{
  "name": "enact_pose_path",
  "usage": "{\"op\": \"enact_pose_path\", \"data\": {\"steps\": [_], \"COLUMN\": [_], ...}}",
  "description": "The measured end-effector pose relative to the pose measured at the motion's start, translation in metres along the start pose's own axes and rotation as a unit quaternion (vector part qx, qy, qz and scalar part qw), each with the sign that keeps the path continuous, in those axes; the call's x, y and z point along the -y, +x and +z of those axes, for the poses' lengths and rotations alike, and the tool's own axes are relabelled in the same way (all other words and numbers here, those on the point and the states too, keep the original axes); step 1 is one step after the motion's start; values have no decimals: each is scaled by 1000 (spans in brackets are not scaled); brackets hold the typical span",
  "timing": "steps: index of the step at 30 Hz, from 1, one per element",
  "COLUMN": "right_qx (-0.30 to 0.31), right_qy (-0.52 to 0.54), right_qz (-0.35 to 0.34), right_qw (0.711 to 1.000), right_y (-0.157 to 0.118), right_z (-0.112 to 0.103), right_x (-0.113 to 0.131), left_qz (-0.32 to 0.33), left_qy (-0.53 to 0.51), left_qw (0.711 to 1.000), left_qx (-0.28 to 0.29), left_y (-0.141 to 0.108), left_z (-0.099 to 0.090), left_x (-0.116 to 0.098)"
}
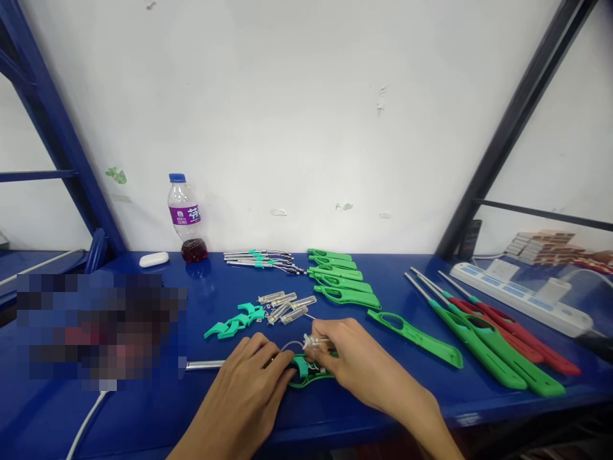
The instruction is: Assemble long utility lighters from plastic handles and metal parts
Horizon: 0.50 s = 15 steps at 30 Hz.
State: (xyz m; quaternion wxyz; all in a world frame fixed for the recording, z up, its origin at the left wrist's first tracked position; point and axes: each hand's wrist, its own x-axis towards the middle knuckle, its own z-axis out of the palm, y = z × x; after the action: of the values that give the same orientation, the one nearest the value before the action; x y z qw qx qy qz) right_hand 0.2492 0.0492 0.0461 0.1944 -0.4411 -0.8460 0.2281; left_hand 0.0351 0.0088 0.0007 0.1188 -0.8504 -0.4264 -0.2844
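Near the table's front edge lies a green lighter shell (311,377), with a metal tube (205,365) pointing left and a teal trigger (301,366) inside. My left hand (249,380) is closed over its left part, fingertips pressing beside the trigger. Between the fingers of my right hand (357,358) is a clear fuel tank (316,343), held just over the shell. A thin pale hose (291,344) curves from the tank toward my left fingers. Just beyond lie several loose clear tanks (287,305) and a cluster of teal triggers (237,321).
Behind are several metal nozzle rods (261,260) and stacked green shells (338,275). One green half-shell (416,338) lies right of my hand, then long green and red lighters (483,345) and a power strip (522,299). A drink bottle (186,220) and white case (154,259) stand back left.
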Motion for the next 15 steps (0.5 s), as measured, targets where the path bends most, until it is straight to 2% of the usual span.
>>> {"op": "enact_pose_path", "data": {"steps": [4, 8, 10, 15], "right_qx": [3, -2, 2, 10], "right_qy": [-5, -10, -8, 15], "right_qz": [-13, -21, -25, -33], "right_qw": [1000, 1000, 1000, 999], "right_y": [0, -1, -2, -3], "right_z": [-1, -2, -4, -7], "right_x": [0, 1, 3, 6], "left_qz": [-1, -43, -55, -13], "left_qy": [-6, -47, -61, -59], "left_qw": [999, 995, 993, 997], "left_qx": [-51, -83, -84, -41], "left_y": [1, -1, -1, -1], "left_z": [0, 3, 5, 11], "left_x": [0, 1, 2, 6]}}
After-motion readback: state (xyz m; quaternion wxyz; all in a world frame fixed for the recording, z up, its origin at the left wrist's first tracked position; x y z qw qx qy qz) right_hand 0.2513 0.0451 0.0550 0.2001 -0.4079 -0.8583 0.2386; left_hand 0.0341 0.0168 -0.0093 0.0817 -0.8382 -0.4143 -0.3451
